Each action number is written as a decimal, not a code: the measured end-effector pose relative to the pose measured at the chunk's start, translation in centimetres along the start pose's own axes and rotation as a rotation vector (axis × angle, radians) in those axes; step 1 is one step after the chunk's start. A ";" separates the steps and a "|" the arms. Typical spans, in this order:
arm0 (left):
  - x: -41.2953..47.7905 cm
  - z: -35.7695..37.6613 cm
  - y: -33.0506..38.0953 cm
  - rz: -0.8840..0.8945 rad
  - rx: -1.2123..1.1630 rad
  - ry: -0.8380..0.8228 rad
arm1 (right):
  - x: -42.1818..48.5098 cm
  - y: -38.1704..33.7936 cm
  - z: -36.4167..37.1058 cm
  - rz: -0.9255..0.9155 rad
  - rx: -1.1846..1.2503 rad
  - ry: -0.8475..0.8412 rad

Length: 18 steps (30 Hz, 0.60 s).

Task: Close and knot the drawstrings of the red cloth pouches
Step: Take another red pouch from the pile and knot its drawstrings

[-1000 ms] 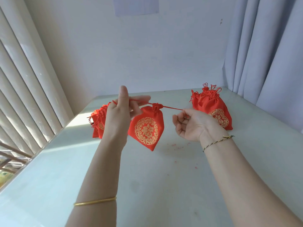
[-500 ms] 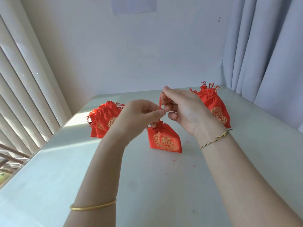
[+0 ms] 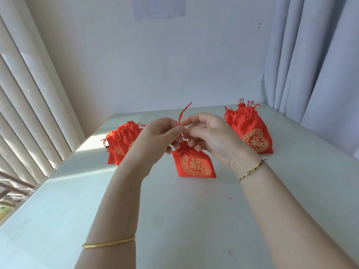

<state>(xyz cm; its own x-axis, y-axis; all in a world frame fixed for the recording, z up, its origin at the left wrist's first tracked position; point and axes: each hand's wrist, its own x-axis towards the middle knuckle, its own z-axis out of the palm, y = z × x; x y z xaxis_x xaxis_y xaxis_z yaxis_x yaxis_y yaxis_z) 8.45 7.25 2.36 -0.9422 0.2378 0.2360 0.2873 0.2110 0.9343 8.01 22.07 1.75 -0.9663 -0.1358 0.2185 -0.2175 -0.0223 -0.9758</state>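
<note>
Nearest me, on my side of the middle pouch (image 3: 194,166), the gold bangle (image 3: 108,243) sits on my left forearm and the braided bracelet (image 3: 252,168) on my right wrist, over the pale table (image 3: 174,220). A few red lint specks lie on the table just on my side of the pouch.

The middle pouch rests on the table with its gold emblem towards me and its mouth gathered tight. A second ago I had it lifted off the table, with the drawstring (image 3: 183,113) pulled taut out to either side. Now it is set down and both my hands have come together right above its neck.

My left hand (image 3: 161,136) has its fingers curled, thumb and forefinger pinching the cord. My right hand (image 3: 211,138) meets it fingertip to fingertip, curled as well and nipping the same cord. One loose end sticks up from between them. I cannot tell whether a loop has been formed yet under my fingers.

By my reckoning the closing is done on this one and the knot is what I am working on.

Beyond the middle pouch and to its left lies a heap of pouches (image 3: 122,146) whose cords show no knots. Beyond it to the right stands a pile (image 3: 250,133) with looped knots on top, which I take as finished.
</note>
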 end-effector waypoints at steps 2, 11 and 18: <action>0.1 0.2 -0.1 -0.020 -0.034 0.049 | 0.0 0.0 -0.1 -0.021 -0.027 0.015; 0.6 0.0 -0.5 -0.041 -0.083 0.271 | 0.2 0.7 0.9 -0.318 -0.324 0.084; 0.7 0.3 -0.3 -0.039 -0.064 0.346 | 0.1 0.5 1.4 -0.499 -0.629 0.184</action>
<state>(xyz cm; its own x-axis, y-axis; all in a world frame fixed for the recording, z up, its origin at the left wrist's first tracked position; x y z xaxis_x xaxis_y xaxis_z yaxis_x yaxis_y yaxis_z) 7.76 7.66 2.19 -0.9580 -0.1070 0.2659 0.2486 0.1517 0.9567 7.98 20.70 1.23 -0.7310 -0.0914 0.6763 -0.6110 0.5291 -0.5889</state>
